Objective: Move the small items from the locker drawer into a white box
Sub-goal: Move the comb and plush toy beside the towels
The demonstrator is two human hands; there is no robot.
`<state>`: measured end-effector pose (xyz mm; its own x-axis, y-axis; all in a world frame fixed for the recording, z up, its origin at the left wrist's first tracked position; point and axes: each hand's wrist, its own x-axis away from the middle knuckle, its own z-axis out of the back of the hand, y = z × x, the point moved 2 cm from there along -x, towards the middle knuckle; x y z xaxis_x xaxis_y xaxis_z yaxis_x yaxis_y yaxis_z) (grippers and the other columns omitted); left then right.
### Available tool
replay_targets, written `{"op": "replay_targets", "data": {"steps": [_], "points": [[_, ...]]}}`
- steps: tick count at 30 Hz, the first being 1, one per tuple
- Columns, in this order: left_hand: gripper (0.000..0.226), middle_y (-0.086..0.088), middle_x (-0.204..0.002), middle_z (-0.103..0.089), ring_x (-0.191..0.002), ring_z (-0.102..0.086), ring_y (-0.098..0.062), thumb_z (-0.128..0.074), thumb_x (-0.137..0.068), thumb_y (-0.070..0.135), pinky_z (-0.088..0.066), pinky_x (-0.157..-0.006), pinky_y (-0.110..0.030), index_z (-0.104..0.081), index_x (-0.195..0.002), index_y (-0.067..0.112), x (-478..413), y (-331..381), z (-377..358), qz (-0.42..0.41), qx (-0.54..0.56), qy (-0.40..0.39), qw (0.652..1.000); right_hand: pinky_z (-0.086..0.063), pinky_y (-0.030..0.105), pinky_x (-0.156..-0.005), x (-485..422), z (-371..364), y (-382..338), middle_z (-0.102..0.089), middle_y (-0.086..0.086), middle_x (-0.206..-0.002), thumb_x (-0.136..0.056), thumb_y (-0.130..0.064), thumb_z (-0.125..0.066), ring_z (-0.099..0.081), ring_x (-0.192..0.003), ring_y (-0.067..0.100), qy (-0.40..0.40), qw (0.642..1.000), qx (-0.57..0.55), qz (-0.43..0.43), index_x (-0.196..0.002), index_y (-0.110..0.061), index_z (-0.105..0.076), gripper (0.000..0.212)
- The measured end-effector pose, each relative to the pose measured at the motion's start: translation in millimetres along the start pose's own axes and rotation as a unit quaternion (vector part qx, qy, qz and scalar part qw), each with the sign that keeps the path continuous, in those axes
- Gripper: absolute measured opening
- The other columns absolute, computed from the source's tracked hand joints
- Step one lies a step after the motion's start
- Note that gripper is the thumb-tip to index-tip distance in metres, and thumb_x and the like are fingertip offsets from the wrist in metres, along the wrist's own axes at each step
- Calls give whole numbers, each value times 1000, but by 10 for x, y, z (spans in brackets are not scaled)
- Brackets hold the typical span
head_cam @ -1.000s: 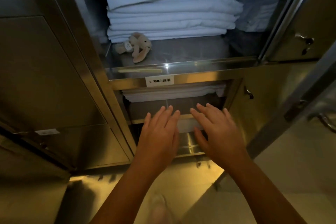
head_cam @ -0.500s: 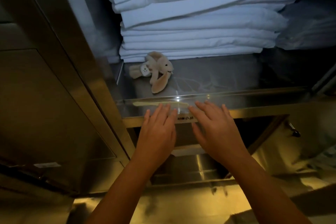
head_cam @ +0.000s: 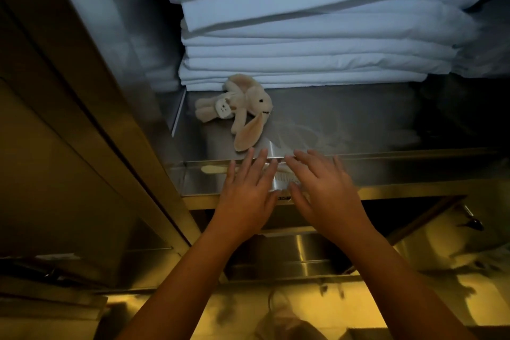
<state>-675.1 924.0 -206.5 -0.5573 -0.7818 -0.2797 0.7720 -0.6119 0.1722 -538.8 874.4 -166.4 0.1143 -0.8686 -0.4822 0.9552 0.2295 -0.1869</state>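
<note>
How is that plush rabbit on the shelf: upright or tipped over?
Tipped over: the plush rabbit lies on its side on the metal shelf, one long ear stretched toward the front edge.

label (head_cam: 284,198): mostly covered, unreadable | linen stack (head_cam: 303,36): cut off at top | shoe (head_cam: 278,310): blurred

Shelf (head_cam: 372,121) lies open right of plush rabbit (head_cam: 242,103); folded linens (head_cam: 303,36) block behind.

Your left hand (head_cam: 246,197): palm down, fingers straight and spread, tips at front edge of shelf (head_cam: 400,165). Your right hand (head_cam: 327,196): just beside it, same pose. Both forearms bare, stretched forward.
</note>
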Motion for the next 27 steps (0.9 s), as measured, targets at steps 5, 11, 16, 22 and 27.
{"op": "replay_targets", "data": {"steps": [5,11,16,22,27], "points": [[63,2,-151,18,-133,30,-16,-19,-92,52,22,-103,-41,-1,-146,27,-28,-108,-172,13,-48,-60,997,-41,58,-90,-130,-91,48,-62,21,-114,-72,-9,-75,-58,-108,37,-13,1000,-2,1,-116,-2,-61,46],[57,-10,-150,-24,-138,-17,-30,-43,-89,40,-9,-104,-56,-36,-139,13,4,-49,-112,-1,-26,-30,999,-35,60,-94,-203,-201,44,-60,21,-119,-76,-9,-72,-55,-113,38,-34,999,-19,-7,-118,-3,-59,45],[53,-15,-133,-51,-124,-46,-32,-74,-75,22,-35,-93,-61,-58,-123,6,68,-28,-118,-20,-31,31,999,-35,60,-93,-179,-231,49,-61,21,-117,-74,-9,-74,-56,-111,38,-26,1000,-17,-4,-118,-2,-60,46],[51,-14,-131,-53,-123,-47,-31,-72,-75,20,-35,-94,-59,-59,-122,7,133,-40,-152,-22,-40,43,998,-36,59,-92,-124,-238,33,-62,21,-116,-74,-9,-75,-57,-110,38,-19,999,-25,-8,-116,-2,-61,45],[48,-15,-128,-56,-120,-50,-32,-71,-74,19,-36,-93,-60,-61,-119,6,218,-54,-128,-29,-37,52,998,-34,59,-94,-69,-224,-8,-62,20,-116,-73,-7,-75,-56,-112,37,-22,999,-27,-16,-114,-2,-62,43]]}}
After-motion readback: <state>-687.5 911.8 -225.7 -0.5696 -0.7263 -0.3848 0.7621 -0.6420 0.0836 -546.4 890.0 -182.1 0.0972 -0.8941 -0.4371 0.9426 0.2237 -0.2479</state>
